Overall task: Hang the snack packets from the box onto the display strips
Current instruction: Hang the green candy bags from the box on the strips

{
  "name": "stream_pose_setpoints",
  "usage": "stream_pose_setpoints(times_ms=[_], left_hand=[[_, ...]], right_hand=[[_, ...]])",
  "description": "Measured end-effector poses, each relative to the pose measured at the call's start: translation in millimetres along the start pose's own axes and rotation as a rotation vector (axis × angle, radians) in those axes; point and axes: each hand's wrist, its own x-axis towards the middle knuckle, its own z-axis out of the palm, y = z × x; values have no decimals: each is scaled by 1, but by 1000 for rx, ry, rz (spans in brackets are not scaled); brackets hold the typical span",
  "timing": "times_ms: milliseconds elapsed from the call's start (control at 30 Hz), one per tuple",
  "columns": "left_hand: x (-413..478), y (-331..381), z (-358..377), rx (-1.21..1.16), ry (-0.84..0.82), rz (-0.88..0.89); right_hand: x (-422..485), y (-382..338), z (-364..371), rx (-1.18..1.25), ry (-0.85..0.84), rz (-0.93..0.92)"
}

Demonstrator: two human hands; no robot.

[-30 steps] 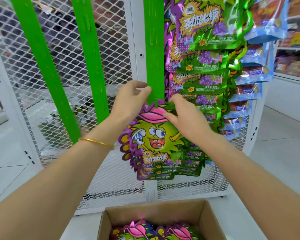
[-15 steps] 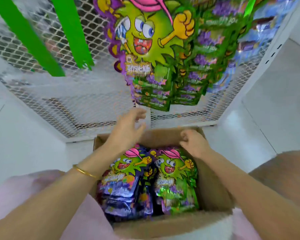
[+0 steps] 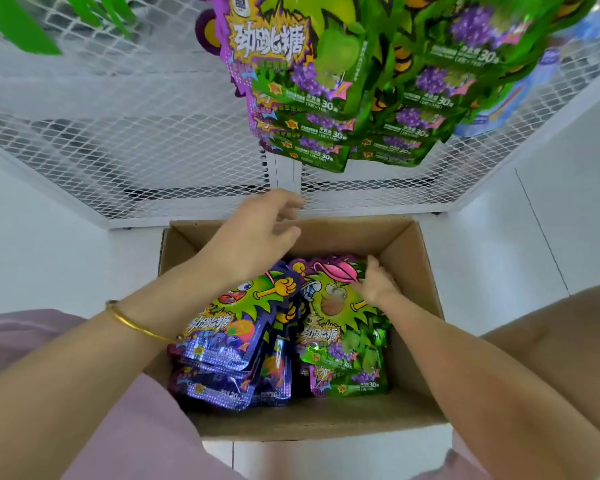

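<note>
Right hand [image 3: 378, 284] lies on the green packet [image 3: 340, 327], grip unclear; left hand [image 3: 257, 237] hovers open above.

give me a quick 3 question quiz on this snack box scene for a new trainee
1. True or false: the right hand rests on the top green packet inside the cardboard box.
2. Which stack lies under the left hand's wrist? A) purple packets B) blue packets C) red cans
3. Fill in: the hanging packets are above the box, in front of a white ____ panel.

Key:
1. True
2. A, the purple packets
3. Mesh; the mesh panel stands behind the box.
</note>
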Motion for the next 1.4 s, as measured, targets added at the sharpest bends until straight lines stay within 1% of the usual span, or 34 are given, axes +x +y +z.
stream_pose_setpoints(times_ms=[67,133,200,400,500,600,700,833,900,1000,1100,1200,1333,1400], left_hand=[[-1,0,0,-15,-8,-19],[-1,0,1,-25,-11,-23],[-1,0,2,-38,-15,-26],[-4,0,5,-69,-24,-44],[-5,-1,5,-76,-21,-49],[-7,0,3,-93,-9,-56],[-8,5,0,-114,29,-35],[-15,20,-16,-224,141,19],[-18,31,-32,-263,210,51],[-16,54,-67,-312,326,106],[-10,84,-110,-298,450,170],[-3,117,-153,-268,546,231],[17,156,-198,-230,668,323],[29,174,-212,-211,678,343]], right_hand=[[1,-1,-1,77,61,11],[-1,-1,-2,99,123,9],[-5,-1,-4,105,148,-24],[-26,4,-16,17,288,-149],[-35,3,-24,203,302,-185],[-47,-1,-39,423,295,-156],[-65,-6,-63,467,306,-166],[-105,-22,-109,462,286,-278],[-129,-36,-138,399,265,-363],[-167,-60,-182,270,284,-500],[-199,-84,-218,234,276,-615],[-227,-107,-244,230,321,-701],[-255,-138,-280,180,434,-819],[-265,-151,-297,173,460,-883]])
